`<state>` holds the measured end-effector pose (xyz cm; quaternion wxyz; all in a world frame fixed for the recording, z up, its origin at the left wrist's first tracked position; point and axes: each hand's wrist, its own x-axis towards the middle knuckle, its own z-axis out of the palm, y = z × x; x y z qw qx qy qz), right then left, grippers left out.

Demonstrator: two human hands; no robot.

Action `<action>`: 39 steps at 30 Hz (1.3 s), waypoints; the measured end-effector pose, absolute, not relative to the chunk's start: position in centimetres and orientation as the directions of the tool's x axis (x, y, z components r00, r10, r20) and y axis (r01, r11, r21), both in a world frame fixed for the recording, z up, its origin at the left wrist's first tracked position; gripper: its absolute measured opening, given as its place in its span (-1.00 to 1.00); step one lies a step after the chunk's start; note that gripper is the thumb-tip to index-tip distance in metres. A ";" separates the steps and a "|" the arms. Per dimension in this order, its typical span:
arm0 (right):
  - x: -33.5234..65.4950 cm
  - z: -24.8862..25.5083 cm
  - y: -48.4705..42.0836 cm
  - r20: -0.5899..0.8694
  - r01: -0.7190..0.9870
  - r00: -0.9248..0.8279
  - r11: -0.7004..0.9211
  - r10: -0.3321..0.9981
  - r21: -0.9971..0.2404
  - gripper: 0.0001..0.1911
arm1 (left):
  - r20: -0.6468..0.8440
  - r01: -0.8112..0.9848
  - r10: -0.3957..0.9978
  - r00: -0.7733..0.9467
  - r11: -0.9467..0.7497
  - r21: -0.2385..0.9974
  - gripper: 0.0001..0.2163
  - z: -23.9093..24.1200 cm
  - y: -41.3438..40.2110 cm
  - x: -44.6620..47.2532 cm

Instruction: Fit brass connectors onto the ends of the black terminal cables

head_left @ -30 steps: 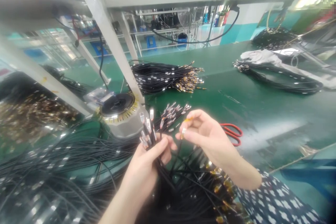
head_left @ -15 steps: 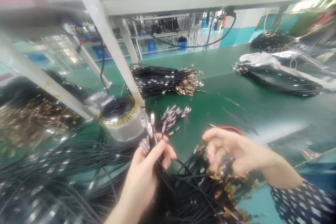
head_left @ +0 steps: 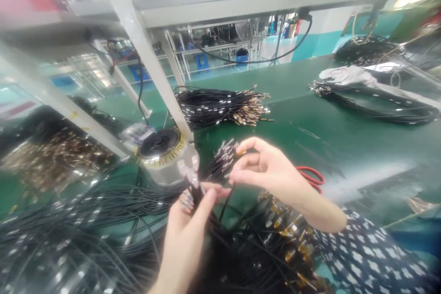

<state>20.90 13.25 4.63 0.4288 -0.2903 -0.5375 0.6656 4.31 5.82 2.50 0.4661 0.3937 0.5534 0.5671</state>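
Your left hand is wrapped around a bunch of black cables, with their tips poking up past your fingers. Your right hand pinches one thin black cable, which hangs down between your two hands; your fingers hide its end. The bunch has shiny silver tips, too blurry to count. Below your right hand sits one pile with gold ends. Just past your hands are one bundle with silver ends and one red looped thing. Beyond your left hand stands one round black-topped box. Farther off, one big bundle lies on the green table.
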 end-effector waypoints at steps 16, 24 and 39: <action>21.8 5.0 11.4 -0.008 -0.060 -0.455 -0.039 0.891 -0.997 -0.51 | -0.254 -0.305 0.959 -0.128 0.205 0.930 -0.71 2.7 6.0 6.2; 22.6 3.8 11.8 -0.060 -0.254 -0.511 -0.218 0.857 -0.942 -0.79 | -0.208 -0.370 0.964 -0.169 0.133 0.919 -0.84 3.2 6.0 6.3; 23.4 2.2 10.2 -0.058 -0.105 -0.579 -0.144 0.813 -0.984 -0.60 | -0.291 -0.432 0.940 -0.179 0.190 0.882 -0.78 3.2 6.5 6.2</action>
